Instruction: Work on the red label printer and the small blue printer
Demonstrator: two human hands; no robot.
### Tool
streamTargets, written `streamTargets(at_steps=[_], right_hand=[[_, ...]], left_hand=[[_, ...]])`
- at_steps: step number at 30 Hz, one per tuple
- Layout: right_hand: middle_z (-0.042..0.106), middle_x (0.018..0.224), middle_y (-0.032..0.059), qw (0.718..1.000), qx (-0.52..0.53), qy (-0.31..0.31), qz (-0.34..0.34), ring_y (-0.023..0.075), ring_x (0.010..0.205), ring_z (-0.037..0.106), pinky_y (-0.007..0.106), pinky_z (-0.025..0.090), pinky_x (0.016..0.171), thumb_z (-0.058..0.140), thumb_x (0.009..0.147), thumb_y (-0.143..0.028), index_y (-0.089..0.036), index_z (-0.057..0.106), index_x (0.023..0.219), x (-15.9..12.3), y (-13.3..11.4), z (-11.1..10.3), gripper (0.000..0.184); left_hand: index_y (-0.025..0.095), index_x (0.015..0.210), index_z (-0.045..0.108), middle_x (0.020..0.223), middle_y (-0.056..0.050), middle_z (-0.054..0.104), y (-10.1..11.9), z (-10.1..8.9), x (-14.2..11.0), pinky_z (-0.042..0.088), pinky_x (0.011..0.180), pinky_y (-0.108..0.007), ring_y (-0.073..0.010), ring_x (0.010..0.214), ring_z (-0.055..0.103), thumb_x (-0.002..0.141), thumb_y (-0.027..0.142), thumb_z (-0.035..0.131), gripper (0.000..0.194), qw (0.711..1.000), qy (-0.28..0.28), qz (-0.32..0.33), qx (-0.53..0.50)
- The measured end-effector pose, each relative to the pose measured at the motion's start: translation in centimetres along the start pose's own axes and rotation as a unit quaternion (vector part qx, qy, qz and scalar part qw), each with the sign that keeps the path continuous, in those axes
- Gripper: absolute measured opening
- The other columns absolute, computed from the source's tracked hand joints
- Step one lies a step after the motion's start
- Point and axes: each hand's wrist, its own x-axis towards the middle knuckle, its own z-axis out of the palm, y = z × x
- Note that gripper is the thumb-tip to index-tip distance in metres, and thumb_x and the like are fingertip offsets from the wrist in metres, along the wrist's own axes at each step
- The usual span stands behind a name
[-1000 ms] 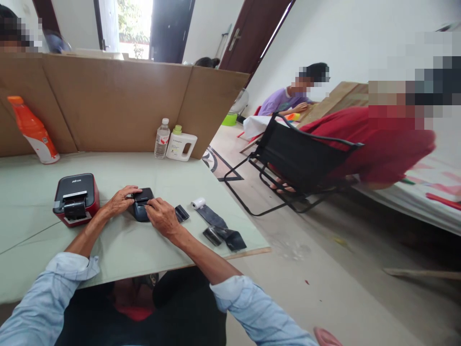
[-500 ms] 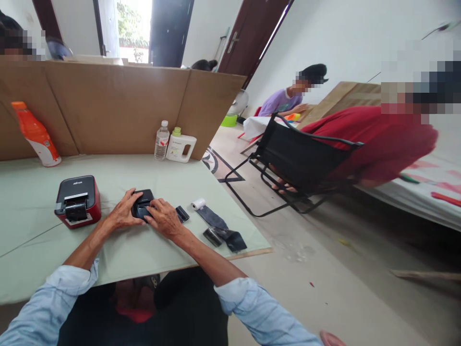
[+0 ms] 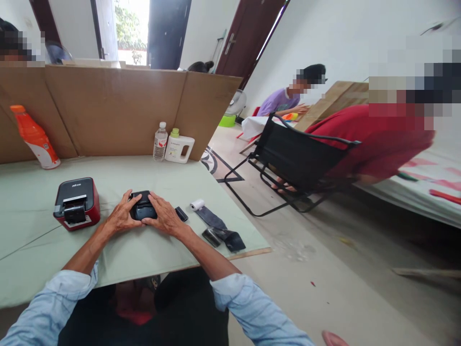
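A small black device (image 3: 144, 212), boxy like a portable printer, lies on the table between my hands. My left hand (image 3: 123, 212) grips its left side, thumb on the top edge. Wrapped along the right side is my right hand (image 3: 166, 214), its thumb at the near edge. The covered sides and underside are hidden. Just right of that hand lies a short black roll (image 3: 181, 214). Beyond it are a white paper roll (image 3: 197, 205) and a dark ribbon strip (image 3: 212, 218) running to another shiny black roll (image 3: 212, 237). To the left stands a red-and-black label printer (image 3: 77, 203).
A cardboard partition (image 3: 118, 110) closes the table's far side. Before it stand an orange bottle (image 3: 36, 137), a clear water bottle (image 3: 160, 142) and a white jug (image 3: 180, 148). At right, a person in red (image 3: 374, 139) sits on a black folding chair (image 3: 291, 158).
My right hand's fingers have shifted from the device's top to its right side, uncovering more of its upper face. My left hand stays on the left side.
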Motion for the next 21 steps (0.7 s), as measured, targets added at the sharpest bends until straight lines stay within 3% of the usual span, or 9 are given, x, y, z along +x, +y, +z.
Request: streamTargets(at_steps=[7, 13, 17, 21], right_hand=[[0.032, 0.171, 0.0266, 1.0, 0.011, -0.009, 0.014, 0.0398, 0.154, 0.042, 0.061, 0.041, 0.123, 0.078, 0.091, -0.054, -0.013, 0.038, 0.164, -0.2, -0.2, 0.1, 0.093], [0.04, 0.166, 0.0257, 0.995, 0.088, 0.001, 0.042, 0.036, 0.154, 0.043, 0.056, 0.041, 0.125, 0.076, 0.092, -0.048, -0.016, 0.024, 0.169, 0.0, -0.4, 1.0, 0.098], [0.04, 0.167, 0.0237, 0.991, 0.113, 0.034, 0.057, 0.0345, 0.155, 0.042, 0.055, 0.037, 0.127, 0.078, 0.089, -0.045, -0.016, 0.023, 0.17, 1.3, 1.8, 0.5, 0.101], [0.048, 0.162, 0.0224, 0.989, 0.113, 0.065, 0.071, 0.0376, 0.15, 0.049, 0.059, 0.038, 0.125, 0.077, 0.087, -0.048, -0.017, 0.034, 0.165, 2.8, 6.4, -0.7, 0.095]], left_hand=[[0.019, 0.158, 0.05, 0.174, -0.023, 0.024, 0.5, 0.1, 0.0, 0.037, 0.126, -0.06, -0.0495, 0.157, 0.034, 0.062, 0.044, 0.092, 0.108, 1.0, -0.007, -0.03, -0.004], [0.021, 0.162, 0.04, 0.167, -0.02, 0.032, 0.0, 0.5, 0.3, 0.039, 0.126, -0.055, -0.0446, 0.155, 0.038, 0.061, 0.031, 0.087, 0.113, 1.0, -0.008, -0.005, 0.024], [0.023, 0.162, 0.039, 0.162, -0.018, 0.035, -0.2, 1.4, 4.3, 0.046, 0.12, -0.053, -0.0436, 0.147, 0.047, 0.056, 0.034, 0.089, 0.117, 1.0, -0.011, 0.014, -0.005], [0.02, 0.16, 0.04, 0.155, -0.018, 0.04, 0.4, 3.0, 9.7, 0.044, 0.122, -0.053, -0.0425, 0.143, 0.05, 0.051, 0.032, 0.09, 0.12, 0.997, -0.037, 0.031, -0.055]])
